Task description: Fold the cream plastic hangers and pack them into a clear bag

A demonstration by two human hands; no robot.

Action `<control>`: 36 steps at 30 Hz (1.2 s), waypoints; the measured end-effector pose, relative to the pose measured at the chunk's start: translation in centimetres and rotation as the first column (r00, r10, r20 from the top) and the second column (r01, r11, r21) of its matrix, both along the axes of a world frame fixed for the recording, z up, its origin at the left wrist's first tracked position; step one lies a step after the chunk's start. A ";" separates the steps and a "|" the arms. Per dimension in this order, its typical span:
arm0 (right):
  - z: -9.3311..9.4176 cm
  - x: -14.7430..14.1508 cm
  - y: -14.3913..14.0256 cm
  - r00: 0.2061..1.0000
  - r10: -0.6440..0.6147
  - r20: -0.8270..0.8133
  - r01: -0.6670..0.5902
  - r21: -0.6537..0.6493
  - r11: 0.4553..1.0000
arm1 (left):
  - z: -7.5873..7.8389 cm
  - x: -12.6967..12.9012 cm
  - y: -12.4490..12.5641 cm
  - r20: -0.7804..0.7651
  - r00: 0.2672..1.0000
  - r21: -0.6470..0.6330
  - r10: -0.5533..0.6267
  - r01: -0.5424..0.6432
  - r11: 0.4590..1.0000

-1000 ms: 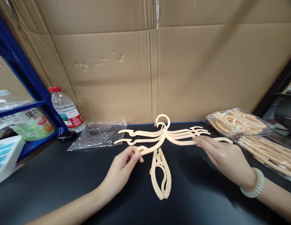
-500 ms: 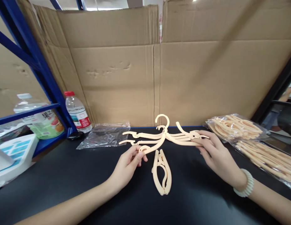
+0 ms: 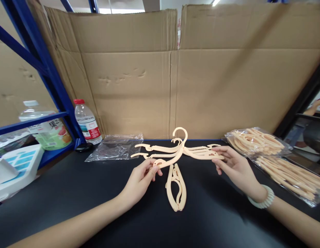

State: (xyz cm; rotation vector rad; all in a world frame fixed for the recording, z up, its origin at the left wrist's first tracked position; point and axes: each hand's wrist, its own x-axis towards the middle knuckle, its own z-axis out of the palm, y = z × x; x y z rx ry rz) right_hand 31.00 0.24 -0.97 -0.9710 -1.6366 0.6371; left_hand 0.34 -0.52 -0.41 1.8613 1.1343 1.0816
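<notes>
Between my two hands is a cream plastic folding hanger (image 3: 177, 155), its arms spread and its hook pointing up. My left hand (image 3: 142, 174) is closed on the end of its left arm, thumb on top. At the other end, my right hand (image 3: 233, 167) pinches the right arm's tip between thumb and fingers. Behind it, unfolded hangers (image 3: 160, 149) lie on the black table, partly hidden by the held one. A folded hanger (image 3: 183, 194) lies flat on the table in front of it.
Bagged folded hangers (image 3: 255, 141) and a second bag of hangers (image 3: 286, 175) lie at the right. A crumpled clear plastic bag (image 3: 113, 148), a red-capped bottle (image 3: 88, 125) and a black object (image 3: 84, 147) are at the left. Cardboard (image 3: 129, 79) walls the back.
The held hanger's right end piece, which stuck up before, now lies down along the arm. My right hand has shifted its grip to the arm's tip; my left keeps its hold.
</notes>
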 end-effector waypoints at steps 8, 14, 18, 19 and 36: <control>0.4 0.4 0.2 0.989 -0.023 -0.147 0.018 -0.031 0.999 | 0.2 0.0 0.0 0.023 0.998 0.022 0.052 -0.052 0.998; -0.1 -0.5 0.2 0.932 -0.017 -0.362 -0.031 -0.126 0.992 | 0.3 0.6 0.0 0.157 0.983 -0.045 0.093 -0.087 0.995; 0.0 -1.6 0.0 0.863 -0.011 -0.505 -0.097 -0.187 0.978 | 0.0 1.5 -0.4 0.330 0.941 -0.145 0.074 -0.027 0.989; 0.1 -1.8 -0.1 0.859 -0.009 -0.512 -0.108 -0.197 0.974 | -0.1 1.7 -0.5 0.362 0.930 -0.155 0.065 -0.009 0.988; 0.7 -4.9 -3.3 0.867 0.450 -0.214 -0.492 -0.228 0.840 | 1.9 3.7 -1.9 0.448 0.892 -0.187 0.057 0.032 0.982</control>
